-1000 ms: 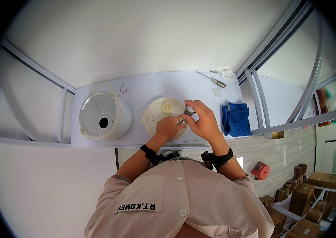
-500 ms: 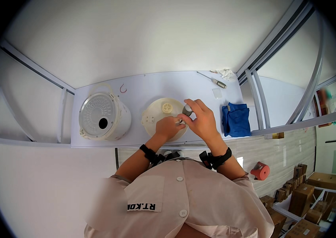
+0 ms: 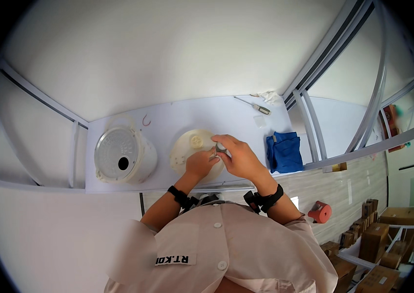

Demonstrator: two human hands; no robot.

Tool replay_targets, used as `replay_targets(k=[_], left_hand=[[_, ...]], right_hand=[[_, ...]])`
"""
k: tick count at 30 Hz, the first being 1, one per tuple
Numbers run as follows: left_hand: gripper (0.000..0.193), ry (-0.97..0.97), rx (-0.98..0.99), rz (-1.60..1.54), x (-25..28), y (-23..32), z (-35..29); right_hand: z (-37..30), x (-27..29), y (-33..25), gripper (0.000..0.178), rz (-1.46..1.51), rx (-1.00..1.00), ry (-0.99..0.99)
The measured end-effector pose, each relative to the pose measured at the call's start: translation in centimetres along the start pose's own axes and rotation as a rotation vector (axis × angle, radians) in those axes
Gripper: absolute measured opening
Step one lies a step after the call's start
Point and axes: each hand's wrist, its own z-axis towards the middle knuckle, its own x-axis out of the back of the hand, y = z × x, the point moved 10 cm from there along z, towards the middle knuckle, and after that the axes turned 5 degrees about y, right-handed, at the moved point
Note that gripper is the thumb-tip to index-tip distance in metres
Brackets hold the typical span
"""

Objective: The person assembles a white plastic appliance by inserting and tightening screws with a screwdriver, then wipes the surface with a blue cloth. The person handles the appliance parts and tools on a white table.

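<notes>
A round cream plastic disc [image 3: 179,146], like a lid or base, lies on the table under both hands. It carries a small cream spoked wheel [image 3: 196,141] near its far edge. My right hand [image 3: 239,157] is closed around a short grey tool with a rounded end [image 3: 220,147], held above the disc's right side. My left hand [image 3: 201,165] is closed in a pinch beside the tool, fingertips almost meeting the right hand's. What the left fingers hold is hidden.
To the left stands a white rice-cooker-like pot [image 3: 143,156] with a metallic end [image 3: 111,158] facing up. A red wire [image 3: 145,120] lies behind it. Farther right are a screwdriver [image 3: 261,108], a clear plastic piece [image 3: 260,121], crumpled white tissue [image 3: 269,97] and folded blue cloth [image 3: 283,152].
The whole view has shifted slightly, so the table sits lower and further left. Both hands stay together over the disc, and the grey tool's visible part looks shorter, more covered by the right fingers.
</notes>
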Motion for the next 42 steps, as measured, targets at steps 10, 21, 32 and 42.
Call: replay_targets(k=[10,21,32,42], left_hand=[[0.038,0.029,-0.063,-0.009,0.3,0.4,0.0],[0.038,-0.018,-0.008,0.067,1.1,1.0,-0.3],[0.028,0.193,-0.184,-0.113,0.7,0.8,0.1],[0.028,0.045,-0.192,-0.186,0.6,1.0,0.1]], right_hand=[[0.7,1.7,-0.5,0.051,-0.159,0.019,0.156],[0.4,1.4,-1.3,0.061,-0.057,0.177,0.222],[0.3,1.9,0.2,0.056,0.069,0.050,0.234],[0.2,1.8,0.0,0.038,0.018,0.046,0.163]])
